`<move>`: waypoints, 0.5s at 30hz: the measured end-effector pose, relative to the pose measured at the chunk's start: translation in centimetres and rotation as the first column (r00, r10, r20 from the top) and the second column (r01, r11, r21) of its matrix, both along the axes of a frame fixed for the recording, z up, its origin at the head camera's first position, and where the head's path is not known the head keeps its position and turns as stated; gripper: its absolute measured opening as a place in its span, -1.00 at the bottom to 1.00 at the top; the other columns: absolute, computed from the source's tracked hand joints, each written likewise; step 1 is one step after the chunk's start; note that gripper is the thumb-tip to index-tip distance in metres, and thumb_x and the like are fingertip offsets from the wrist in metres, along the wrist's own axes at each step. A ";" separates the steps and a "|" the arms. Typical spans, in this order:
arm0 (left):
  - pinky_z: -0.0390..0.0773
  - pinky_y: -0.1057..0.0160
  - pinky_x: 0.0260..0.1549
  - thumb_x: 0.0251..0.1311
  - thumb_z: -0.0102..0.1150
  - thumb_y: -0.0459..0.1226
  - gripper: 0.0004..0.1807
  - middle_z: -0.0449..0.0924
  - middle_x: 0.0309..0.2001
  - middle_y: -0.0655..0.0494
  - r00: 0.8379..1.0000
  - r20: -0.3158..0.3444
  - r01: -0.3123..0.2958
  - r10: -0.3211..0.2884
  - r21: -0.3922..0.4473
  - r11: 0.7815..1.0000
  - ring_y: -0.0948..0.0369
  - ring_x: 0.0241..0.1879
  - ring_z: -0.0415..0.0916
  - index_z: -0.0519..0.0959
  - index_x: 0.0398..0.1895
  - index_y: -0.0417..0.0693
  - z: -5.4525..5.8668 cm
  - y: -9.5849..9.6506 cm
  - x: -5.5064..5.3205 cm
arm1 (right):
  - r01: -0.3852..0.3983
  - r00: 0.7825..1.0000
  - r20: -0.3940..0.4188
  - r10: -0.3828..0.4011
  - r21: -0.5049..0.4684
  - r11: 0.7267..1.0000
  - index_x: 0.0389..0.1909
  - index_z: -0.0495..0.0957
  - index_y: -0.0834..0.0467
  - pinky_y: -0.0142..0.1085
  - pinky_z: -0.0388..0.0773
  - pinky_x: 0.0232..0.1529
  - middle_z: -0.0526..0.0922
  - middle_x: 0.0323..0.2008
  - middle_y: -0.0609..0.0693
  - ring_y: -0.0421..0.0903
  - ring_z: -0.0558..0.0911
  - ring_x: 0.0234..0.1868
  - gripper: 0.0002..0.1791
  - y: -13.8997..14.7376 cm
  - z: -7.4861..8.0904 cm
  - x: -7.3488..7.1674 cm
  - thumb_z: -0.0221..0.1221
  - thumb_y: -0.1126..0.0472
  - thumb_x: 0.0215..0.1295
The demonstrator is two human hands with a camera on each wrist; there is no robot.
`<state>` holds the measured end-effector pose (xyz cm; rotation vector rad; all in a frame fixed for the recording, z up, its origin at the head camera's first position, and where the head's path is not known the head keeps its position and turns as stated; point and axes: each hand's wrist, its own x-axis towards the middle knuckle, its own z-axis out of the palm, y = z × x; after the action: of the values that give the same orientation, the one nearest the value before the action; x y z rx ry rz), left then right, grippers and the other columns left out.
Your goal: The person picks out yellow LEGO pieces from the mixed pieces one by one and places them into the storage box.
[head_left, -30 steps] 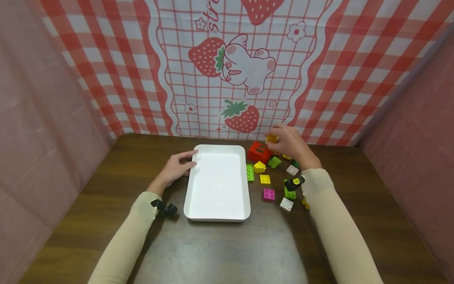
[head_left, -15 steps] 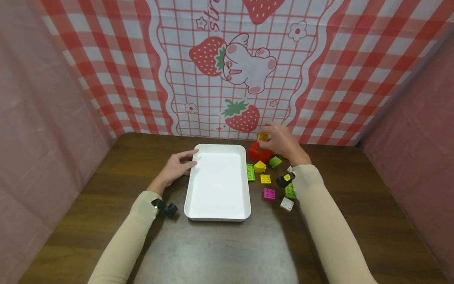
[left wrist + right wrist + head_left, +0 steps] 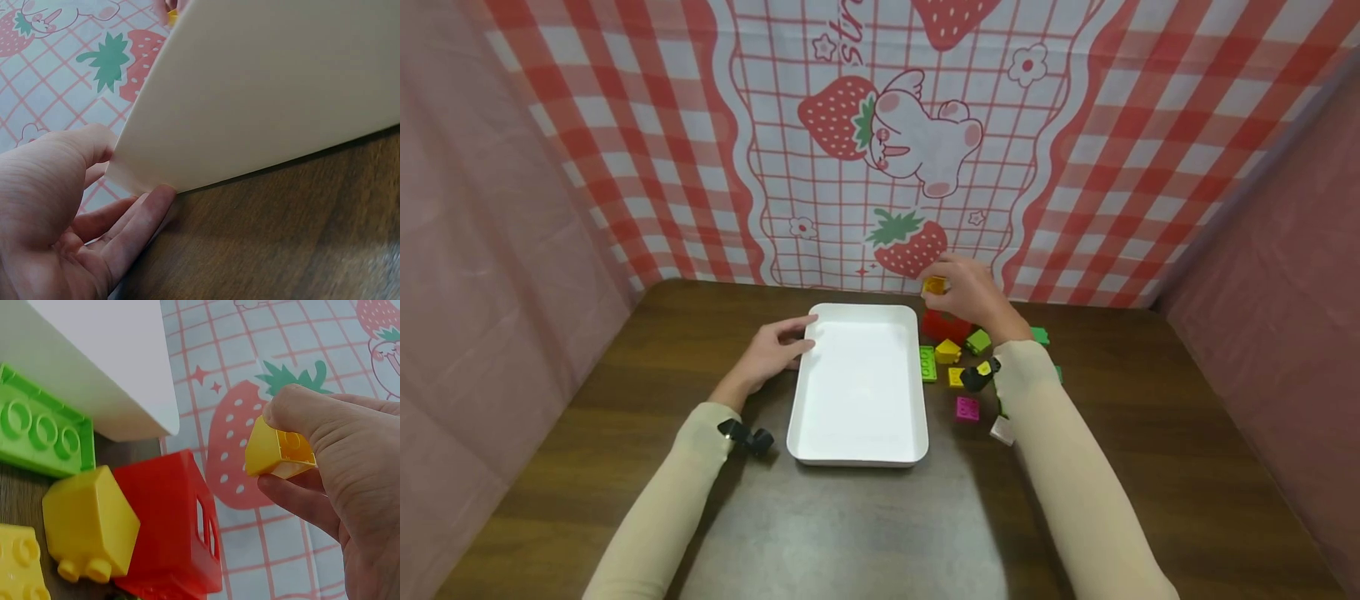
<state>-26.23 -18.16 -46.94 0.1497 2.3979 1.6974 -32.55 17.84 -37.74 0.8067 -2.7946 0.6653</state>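
My right hand [image 3: 968,292] pinches a yellow building block [image 3: 264,452] between thumb and fingertips, its hollow underside facing sideways in the right wrist view. The held block is above the table, near the back curtain and past the far right corner of the white tray [image 3: 922,400]. My left hand [image 3: 767,357] grips the tray's left side near its far corner; in the left wrist view fingers [image 3: 147,215] press its outer wall. A red block with window openings [image 3: 165,525] and a yellow pointed block [image 3: 94,525] lie below my right hand.
Right of the tray lie a light green block [image 3: 928,364], a green block [image 3: 978,342], a flat yellow block [image 3: 955,377], a magenta block [image 3: 967,408] and a white block [image 3: 1002,430]. A strawberry-print curtain [image 3: 760,83] stands at the table's back edge.
My right hand has moved left with the yellow block, over and past the red block toward the tray's far corner. My left hand stays at the tray's side.
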 end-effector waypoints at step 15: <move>0.90 0.14 0.07 0.64 0.27 -0.29 -0.38 0.43 0.64 -0.32 1.000 -0.004 -0.001 0.001 0.005 1.000 -0.11 0.32 0.61 0.46 0.70 -0.04 -0.1 -0.1 0.0 | -0.005 1.000 0.030 0.005 -0.003 1.000 0.19 0.81 0.17 0.08 0.80 0.33 0.77 0.25 0.14 0.16 0.66 0.15 -0.69 -3.0 0.6 -0.5 0.43 0.25 0.49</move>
<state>-26.26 -18.27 -46.99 0.1530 2.3978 1.7052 -33.04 14.87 -37.17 0.8104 -2.8189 0.6881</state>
